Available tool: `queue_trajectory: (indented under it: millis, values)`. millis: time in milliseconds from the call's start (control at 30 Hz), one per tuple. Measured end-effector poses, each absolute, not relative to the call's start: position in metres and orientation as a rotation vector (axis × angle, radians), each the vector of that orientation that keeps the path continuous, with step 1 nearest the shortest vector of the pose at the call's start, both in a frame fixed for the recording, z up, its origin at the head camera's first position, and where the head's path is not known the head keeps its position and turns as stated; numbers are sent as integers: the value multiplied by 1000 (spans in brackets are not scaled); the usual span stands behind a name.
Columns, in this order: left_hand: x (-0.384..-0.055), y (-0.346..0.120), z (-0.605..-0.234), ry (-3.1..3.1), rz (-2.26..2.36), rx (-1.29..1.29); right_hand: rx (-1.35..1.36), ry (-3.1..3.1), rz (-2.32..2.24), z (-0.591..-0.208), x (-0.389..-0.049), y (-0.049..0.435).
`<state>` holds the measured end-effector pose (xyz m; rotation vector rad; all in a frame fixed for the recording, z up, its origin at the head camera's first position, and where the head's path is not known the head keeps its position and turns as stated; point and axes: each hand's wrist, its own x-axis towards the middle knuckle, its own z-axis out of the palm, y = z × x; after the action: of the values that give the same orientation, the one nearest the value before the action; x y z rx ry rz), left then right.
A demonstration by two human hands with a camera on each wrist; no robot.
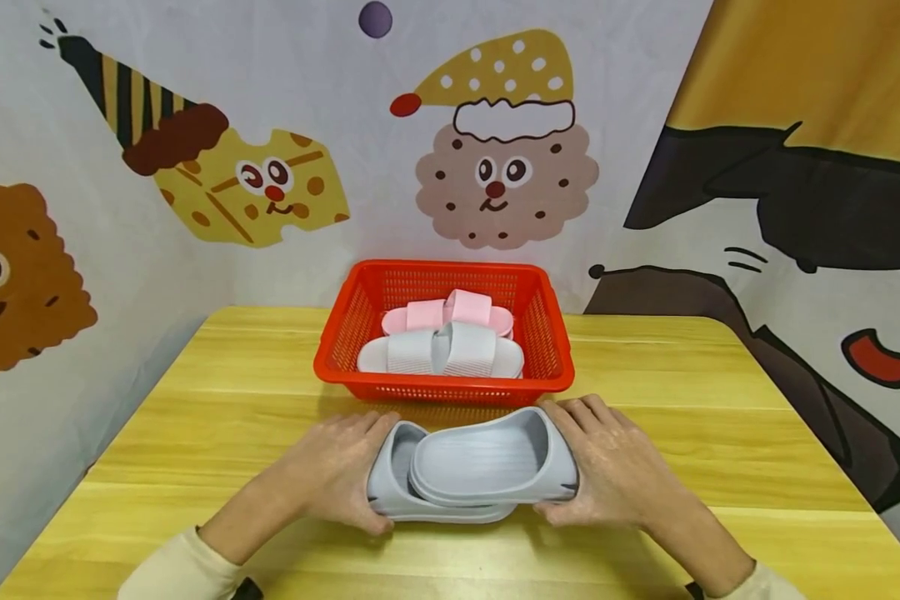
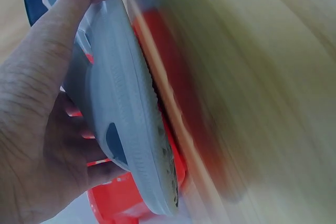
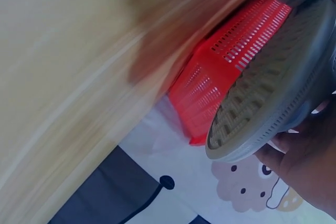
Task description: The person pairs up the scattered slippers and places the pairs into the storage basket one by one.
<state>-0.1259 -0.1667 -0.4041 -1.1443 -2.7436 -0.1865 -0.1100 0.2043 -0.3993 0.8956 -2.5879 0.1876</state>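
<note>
A pair of grey slippers is held lengthwise above the table, heels overlapping, with the right slipper [image 1: 487,460] lying over the left slipper [image 1: 387,483]. At the toe end, my left hand [image 1: 345,473] grips the left one, thumb low on the near side and fingers beyond. My right hand [image 1: 606,462] grips the toe of the other. The left wrist view shows the left slipper's side [image 2: 118,77] with a dark notch. In the right wrist view the treaded sole [image 3: 252,103] faces the camera. Part of the left slipper's heel is hidden.
Just beyond the hands stands a red perforated basket [image 1: 442,386] on the wooden table [image 1: 262,358]. Inside it are pink slides [image 1: 471,308] and, nearer me, pale grey slides [image 1: 471,350]. A cartoon-printed cloth [image 1: 375,175] hangs behind the table.
</note>
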Motion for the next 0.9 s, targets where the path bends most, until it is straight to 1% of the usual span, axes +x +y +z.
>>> queue_trajectory:
  millis: [900]
  values:
    - [-127,-145,-416,-2692,-68,-1133,875,-2606,144,-401,-111,183]
